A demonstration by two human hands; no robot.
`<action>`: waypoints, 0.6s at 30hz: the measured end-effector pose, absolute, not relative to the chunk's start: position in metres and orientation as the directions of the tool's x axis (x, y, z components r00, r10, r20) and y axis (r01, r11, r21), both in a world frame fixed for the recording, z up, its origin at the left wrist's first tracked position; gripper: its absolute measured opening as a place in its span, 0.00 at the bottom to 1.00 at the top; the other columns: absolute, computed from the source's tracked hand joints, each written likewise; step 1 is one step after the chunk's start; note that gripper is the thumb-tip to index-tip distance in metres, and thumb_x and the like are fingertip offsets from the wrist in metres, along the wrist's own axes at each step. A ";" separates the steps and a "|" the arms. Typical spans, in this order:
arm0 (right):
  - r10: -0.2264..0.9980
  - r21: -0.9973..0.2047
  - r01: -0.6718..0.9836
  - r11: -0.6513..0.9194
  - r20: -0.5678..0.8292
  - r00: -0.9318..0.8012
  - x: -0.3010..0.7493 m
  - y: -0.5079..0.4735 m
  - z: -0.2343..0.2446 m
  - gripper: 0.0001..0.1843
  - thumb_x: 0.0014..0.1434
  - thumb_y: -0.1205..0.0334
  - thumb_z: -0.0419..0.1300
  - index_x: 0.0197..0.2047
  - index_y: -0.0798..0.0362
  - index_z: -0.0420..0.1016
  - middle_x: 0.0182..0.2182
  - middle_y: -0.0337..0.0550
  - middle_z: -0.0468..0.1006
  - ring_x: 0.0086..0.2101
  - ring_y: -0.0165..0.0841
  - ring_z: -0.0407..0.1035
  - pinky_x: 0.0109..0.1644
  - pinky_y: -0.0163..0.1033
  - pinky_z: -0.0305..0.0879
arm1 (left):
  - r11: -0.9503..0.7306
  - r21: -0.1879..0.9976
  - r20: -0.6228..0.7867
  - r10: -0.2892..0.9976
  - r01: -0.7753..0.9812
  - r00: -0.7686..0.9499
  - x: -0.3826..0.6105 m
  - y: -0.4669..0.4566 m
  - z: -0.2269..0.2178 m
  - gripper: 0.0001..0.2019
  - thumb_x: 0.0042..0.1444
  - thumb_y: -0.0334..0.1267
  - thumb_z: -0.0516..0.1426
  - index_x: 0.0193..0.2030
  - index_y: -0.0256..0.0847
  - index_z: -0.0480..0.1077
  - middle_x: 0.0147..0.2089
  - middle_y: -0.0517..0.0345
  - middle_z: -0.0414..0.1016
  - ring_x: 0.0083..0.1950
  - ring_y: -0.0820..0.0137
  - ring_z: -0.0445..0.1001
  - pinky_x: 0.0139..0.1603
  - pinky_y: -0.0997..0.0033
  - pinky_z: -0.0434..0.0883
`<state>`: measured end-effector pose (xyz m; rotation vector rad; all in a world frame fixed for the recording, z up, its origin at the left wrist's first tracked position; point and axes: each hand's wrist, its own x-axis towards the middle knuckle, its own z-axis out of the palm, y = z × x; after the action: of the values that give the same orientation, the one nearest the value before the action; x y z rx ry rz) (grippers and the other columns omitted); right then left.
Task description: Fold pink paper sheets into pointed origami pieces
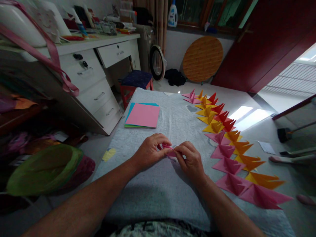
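Between my two hands, a small piece of folded pink paper is held just above the cloth-covered table. My left hand grips its left side, thumb and fingers closed around it. At the other end, my right hand pinches the paper's right tip between thumb and forefinger. Fingers hide part of the folds. Beyond my left hand lies a stack of square paper sheets, pink on top with blue and green edges showing. Right of my right hand stand rows of folded paper cranes in pink, yellow-orange and red.
A light grey cloth covers the table. A yellow scrap lies near its left edge. On the floor at left stands a green-rimmed bin. A white desk and a stool are beyond, with a washing machine behind.
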<state>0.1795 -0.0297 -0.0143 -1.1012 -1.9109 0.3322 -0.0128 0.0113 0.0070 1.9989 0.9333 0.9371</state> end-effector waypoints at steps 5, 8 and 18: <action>0.778 -0.570 0.561 0.601 0.577 -0.248 0.178 -0.029 -0.016 0.07 0.67 0.66 0.57 0.38 0.52 0.75 0.30 0.42 0.72 0.33 0.34 0.67 0.37 0.39 0.66 | -0.509 0.829 0.358 0.800 0.231 0.481 -0.011 0.010 0.005 0.03 0.59 0.33 0.63 0.34 0.39 0.77 0.35 0.58 0.77 0.38 0.71 0.74 0.43 0.71 0.69; 0.787 -0.574 0.568 0.590 0.566 -0.247 0.177 -0.029 -0.016 0.07 0.67 0.65 0.57 0.39 0.52 0.76 0.29 0.42 0.72 0.32 0.34 0.68 0.36 0.39 0.65 | -0.526 0.813 0.370 0.798 0.249 0.477 -0.010 0.009 0.004 0.03 0.59 0.32 0.63 0.34 0.40 0.76 0.34 0.58 0.77 0.38 0.71 0.75 0.42 0.71 0.69; 0.742 -0.509 0.599 0.618 0.629 -0.232 0.180 -0.031 -0.014 0.08 0.66 0.69 0.57 0.39 0.51 0.78 0.28 0.42 0.72 0.31 0.34 0.65 0.36 0.41 0.64 | -0.398 0.879 0.267 0.867 0.263 0.421 -0.013 0.012 0.003 0.11 0.53 0.34 0.66 0.44 0.40 0.76 0.44 0.55 0.79 0.43 0.69 0.76 0.41 0.73 0.73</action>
<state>0.1799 -0.0307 -0.0141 -1.0636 -1.9334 0.1985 -0.0134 0.0125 0.0027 1.8858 0.9626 0.9667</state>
